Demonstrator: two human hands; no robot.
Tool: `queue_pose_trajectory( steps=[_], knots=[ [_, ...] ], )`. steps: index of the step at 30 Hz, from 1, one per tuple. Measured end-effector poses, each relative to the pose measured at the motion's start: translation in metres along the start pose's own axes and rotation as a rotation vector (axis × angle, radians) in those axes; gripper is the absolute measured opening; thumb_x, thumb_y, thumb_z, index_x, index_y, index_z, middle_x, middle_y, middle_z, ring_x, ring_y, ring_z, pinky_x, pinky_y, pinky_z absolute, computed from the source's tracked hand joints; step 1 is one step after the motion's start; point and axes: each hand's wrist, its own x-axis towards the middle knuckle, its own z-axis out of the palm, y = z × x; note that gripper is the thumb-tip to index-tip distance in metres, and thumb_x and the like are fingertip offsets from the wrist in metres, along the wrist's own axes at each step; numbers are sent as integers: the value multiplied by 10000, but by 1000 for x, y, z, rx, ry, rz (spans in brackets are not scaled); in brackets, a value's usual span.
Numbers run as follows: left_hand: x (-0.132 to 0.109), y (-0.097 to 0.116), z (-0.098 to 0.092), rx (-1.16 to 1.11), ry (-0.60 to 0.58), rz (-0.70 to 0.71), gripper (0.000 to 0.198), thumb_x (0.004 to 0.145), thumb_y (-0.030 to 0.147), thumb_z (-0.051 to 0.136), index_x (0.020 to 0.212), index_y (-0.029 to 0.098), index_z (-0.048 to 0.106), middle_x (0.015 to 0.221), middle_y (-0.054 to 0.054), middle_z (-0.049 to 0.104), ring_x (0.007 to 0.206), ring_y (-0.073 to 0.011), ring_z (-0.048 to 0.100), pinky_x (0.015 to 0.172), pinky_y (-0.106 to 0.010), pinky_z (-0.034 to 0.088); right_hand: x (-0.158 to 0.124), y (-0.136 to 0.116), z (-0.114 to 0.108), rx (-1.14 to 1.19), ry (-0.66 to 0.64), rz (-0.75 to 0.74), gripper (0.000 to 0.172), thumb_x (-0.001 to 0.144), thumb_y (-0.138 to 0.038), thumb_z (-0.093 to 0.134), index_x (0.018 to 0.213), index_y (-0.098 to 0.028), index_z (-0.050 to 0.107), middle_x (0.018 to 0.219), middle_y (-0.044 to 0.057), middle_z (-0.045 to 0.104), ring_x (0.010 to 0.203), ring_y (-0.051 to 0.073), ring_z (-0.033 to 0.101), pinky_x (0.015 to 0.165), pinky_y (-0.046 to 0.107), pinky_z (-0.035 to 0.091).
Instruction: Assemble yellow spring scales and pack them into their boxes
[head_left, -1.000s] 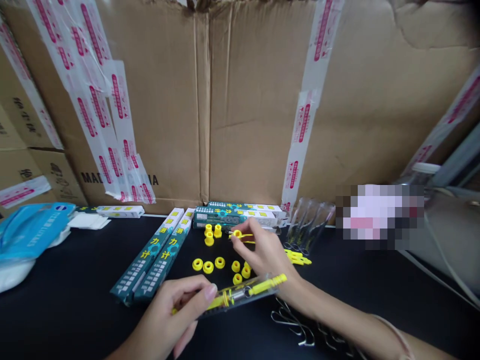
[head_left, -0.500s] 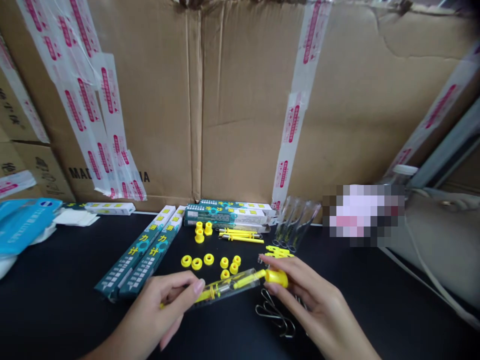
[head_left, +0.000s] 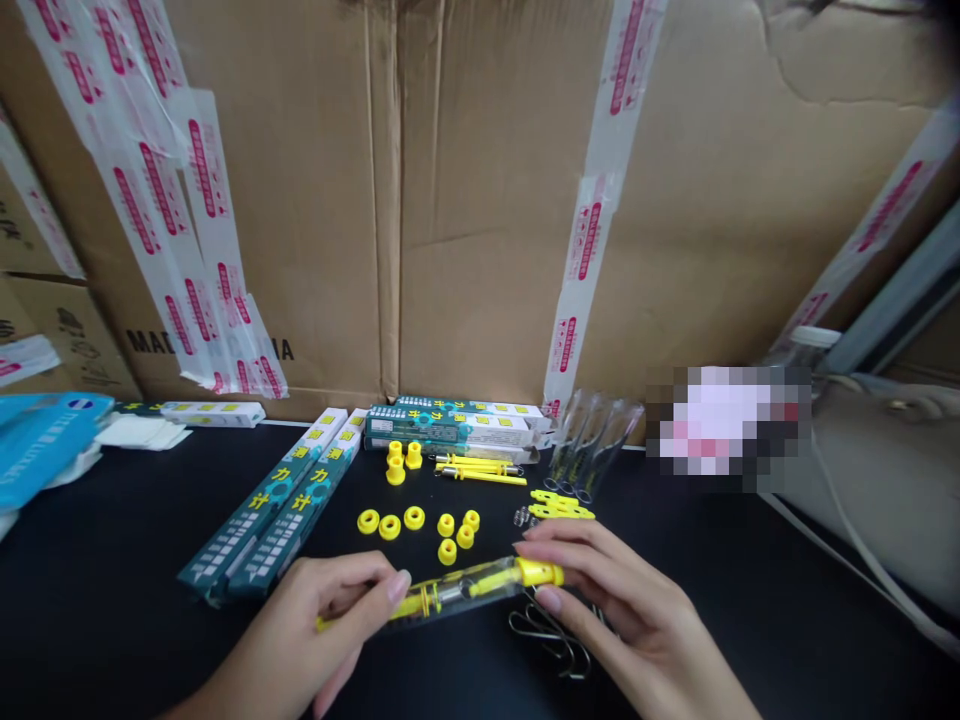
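Two hands: left hand (head_left: 330, 615) and right hand (head_left: 622, 610) clamp fingers on a crosswise clear spring scale (head_left: 457, 592), yellow cap (head_left: 538, 572) pointing right, over the black table (head_left: 112, 560).

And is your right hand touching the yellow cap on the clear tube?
Touching. The head view shows the right hand closed around the yellow cap at the end of the clear tube.

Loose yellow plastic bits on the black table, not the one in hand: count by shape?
Wide flat yellow rings: 3
Narrower yellow collars: 7
Total: 10
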Motion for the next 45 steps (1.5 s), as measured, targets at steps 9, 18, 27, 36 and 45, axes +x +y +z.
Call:
queue_pose_trajectory(
  steps=[9,18,27,36,45],
  knots=[
    [-4,16,-1,-22,-4,-40,476,902,644,509,717,207,546,423,130,333,338,-63,294,408,-223,119,-3,2,3,264,-17,220,242,948,-443,751,1154,-318,735,966,4,794,781,156,752,722,217,624],
    [-5,17,0,-25,-15,-39,455,901,618,497,701,211,530,432,131,318,334,-63,321,396,-218,118,-3,-1,5,231,-85,264,369,989,-582,626,1080,-238,724,752,2,731,622,141,646,591,231,549],
    [0,8,2,-26,2,-21,483,908,648,469,674,228,503,415,137,290,306,-63,304,376,-208,130,-11,5,12,240,-99,209,309,1008,-513,634,1193,-301,761,865,28,802,686,167,729,651,243,610],
    [-2,1,5,33,13,-12,504,891,685,441,663,239,490,379,129,288,274,-68,294,334,-201,116,-11,9,13,201,-50,210,181,906,-406,794,1076,-370,846,888,5,811,660,153,724,651,199,610],
    [-11,13,4,135,-9,-10,443,944,579,424,689,226,502,391,115,323,313,-71,305,352,-202,119,-14,4,19,401,-63,341,231,874,-479,818,878,-251,855,748,12,756,605,130,655,576,184,588]
  ],
)
